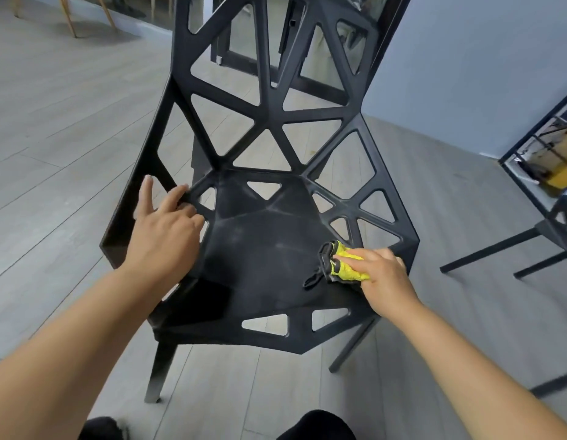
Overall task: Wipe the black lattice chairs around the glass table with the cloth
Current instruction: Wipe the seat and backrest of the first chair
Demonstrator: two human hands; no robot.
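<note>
A black lattice chair (263, 236) fills the middle of the view, its dusty seat facing me and its triangular-holed back rising behind. My left hand (166, 223) grips a strut at the seat's left edge, with the thumb and one finger sticking up. My right hand (382, 271) presses a yellow and grey cloth (340, 262) flat on the seat's right side, near the edge. A dark strap of the cloth trails toward the seat's middle.
The glass table's black frame (307, 68) stands behind the chair's back. A second black chair (536, 236) and a wire shelf with yellow items (558, 166) are at the right. Wooden legs (69, 17) show at top left. Grey plank floor surrounds the chair.
</note>
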